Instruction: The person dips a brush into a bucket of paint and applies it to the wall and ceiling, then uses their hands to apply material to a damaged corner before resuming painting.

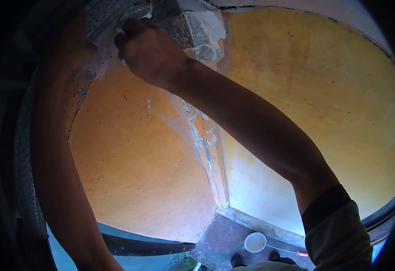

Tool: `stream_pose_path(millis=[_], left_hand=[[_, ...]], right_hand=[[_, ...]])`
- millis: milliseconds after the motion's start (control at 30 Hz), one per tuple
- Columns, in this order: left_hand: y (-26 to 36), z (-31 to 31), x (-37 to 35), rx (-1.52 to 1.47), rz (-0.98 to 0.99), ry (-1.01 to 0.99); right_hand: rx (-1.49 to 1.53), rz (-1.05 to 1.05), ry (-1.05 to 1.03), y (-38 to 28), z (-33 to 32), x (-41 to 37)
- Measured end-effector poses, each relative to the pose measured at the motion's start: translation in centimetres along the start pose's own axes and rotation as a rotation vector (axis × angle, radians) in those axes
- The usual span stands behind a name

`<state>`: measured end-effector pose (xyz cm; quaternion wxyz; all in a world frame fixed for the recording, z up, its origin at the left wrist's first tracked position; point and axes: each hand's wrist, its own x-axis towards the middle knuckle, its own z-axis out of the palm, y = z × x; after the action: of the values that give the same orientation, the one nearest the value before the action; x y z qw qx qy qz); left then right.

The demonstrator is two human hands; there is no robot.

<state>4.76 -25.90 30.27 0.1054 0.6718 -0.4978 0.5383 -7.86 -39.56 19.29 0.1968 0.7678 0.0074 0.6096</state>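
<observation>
My right hand [154, 54] is raised to the upper part of the wall corner, its fingers curled closed. Small whitish bits show at its fingertips, but what they hold is too hidden to name. My left hand [75, 47] is up at the top left, in deep shadow, against a rough grey surface; its thumb shows, while the other fingers are lost in the dark. Around both hands, the orange-yellow wall [134, 149] has grey and white patches. Peeling paint and bare plaster [206, 34] lie just right of my right hand.
A flaking corner strip [204, 144] runs down between two yellow walls. Far below, a white bucket [255, 242] stands on the floor near my feet, beside a thin rod with an orange-red end [302, 254]. A dark curved edge [147, 246] crosses the lower left.
</observation>
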Motion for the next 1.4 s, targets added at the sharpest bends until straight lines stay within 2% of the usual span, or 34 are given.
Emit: stream_pose_path(millis=[133,233,333,433,533,600,733,833,1167,1267,1400], left_hand=[[-0.6,0.4,0.0,0.087,0.019,0.050],[-0.6,0.5,0.1,0.051,0.031,0.066],[0.2,-0.1,0.1,0.028,-0.018,0.001],[1.5,-1.1,0.0,0.039,-0.087,-0.064],[-1.9,1.2,0.7,0.054,0.023,0.028],[-1.6,1.0,0.6,0.069,0.015,0.024],[-0.8,0.4,0.1,0.034,-0.006,0.011],[-1.3,0.6,0.1,0.049,0.009,0.016],[-1.0,0.7,0.2,0.098,0.021,0.046],[-0.8,0.7,0.0,0.112,0.026,0.062],[-1.1,1.1,0.1,0.100,0.036,0.070]], right_hand=[[-0.080,0.098,0.077,-0.2,0.1,1.5],[-0.139,0.155,-0.064,0.6,1.2,3.4],[-0.041,0.174,0.030,-0.9,-0.3,2.4],[0.036,0.066,0.031,-4.1,-1.6,-0.9],[0.168,0.065,-0.058,-6.5,-3.0,-4.0],[0.220,0.054,-0.066,-6.7,-3.8,-5.3],[0.214,-0.017,0.005,-5.4,-4.9,-6.4],[0.178,-0.214,0.111,-5.5,-5.3,-7.3],[0.212,-0.160,0.127,-0.4,-7.9,-3.2],[0.225,-0.085,0.003,0.9,-7.5,-1.6],[0.103,-0.037,-0.046,2.5,-4.6,1.0]])
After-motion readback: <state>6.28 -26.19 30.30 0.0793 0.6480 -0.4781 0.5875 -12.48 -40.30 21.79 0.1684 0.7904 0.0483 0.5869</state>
